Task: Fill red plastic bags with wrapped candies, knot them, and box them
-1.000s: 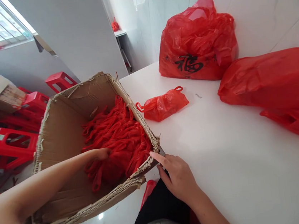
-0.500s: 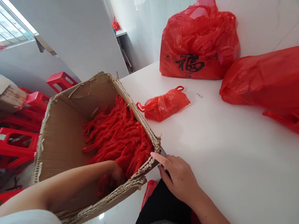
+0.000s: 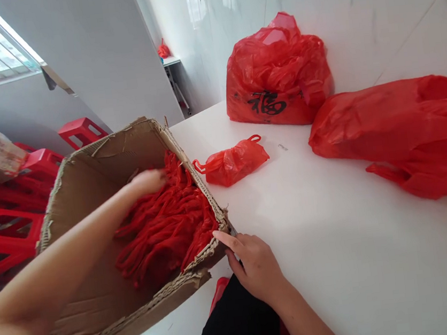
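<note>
Red plastic bags lie crinkled in a frayed cardboard box.

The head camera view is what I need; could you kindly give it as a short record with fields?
left hand: inside cardboard box, over red plastic pile
left grip: unclear, blurred
right hand: index finger at the box's corner
white table: small red bag, larger red bag with black character
left side: red stools beyond the box
</note>
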A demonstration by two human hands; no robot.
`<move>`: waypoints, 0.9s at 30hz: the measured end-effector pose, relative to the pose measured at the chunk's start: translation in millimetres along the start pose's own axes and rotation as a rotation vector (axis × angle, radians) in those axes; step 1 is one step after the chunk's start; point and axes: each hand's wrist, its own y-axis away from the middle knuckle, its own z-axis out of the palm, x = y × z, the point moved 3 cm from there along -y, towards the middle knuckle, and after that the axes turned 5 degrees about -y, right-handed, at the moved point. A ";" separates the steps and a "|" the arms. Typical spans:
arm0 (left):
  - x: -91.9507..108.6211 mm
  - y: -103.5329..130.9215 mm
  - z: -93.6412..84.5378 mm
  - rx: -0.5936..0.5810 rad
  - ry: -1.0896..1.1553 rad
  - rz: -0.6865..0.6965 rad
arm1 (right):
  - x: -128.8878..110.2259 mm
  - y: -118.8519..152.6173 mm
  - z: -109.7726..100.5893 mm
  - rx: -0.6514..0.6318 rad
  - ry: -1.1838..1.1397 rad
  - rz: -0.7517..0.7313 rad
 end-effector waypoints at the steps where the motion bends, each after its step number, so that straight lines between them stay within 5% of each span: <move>1: 16.0 -7.6 -23.3 0.163 -0.027 -0.009 | 0.1 -0.2 0.2 -0.003 0.003 0.003; 3: 54.5 -20.4 -51.8 0.383 -0.064 0.020 | 0.0 -0.4 0.3 -0.010 0.006 0.006; 5: 96.2 -33.3 -52.1 0.417 -0.104 0.101 | -0.4 -0.4 -0.2 -0.015 0.009 0.005; 9: 155.5 -60.1 -9.2 0.175 -0.203 0.191 | -2.1 1.7 -1.7 -0.010 0.027 0.001; 13: 163.2 -61.8 0.1 0.034 -0.102 0.253 | -2.3 3.8 -1.4 -0.005 0.032 0.004; 18: 114.0 -12.7 -50.3 -0.009 0.161 0.436 | -1.3 2.6 -2.2 -0.012 0.021 0.003; 22: 39.2 27.6 -80.7 0.024 0.400 0.310 | -0.9 2.7 -2.8 -0.022 -0.014 0.005; 24: -0.6 38.7 -73.0 -0.082 0.420 0.176 | -0.9 3.5 -2.4 -0.018 -0.019 -0.009; 27: -52.1 43.7 -32.3 -0.345 0.346 0.032 | -0.8 4.4 -1.7 0.002 -0.033 -0.030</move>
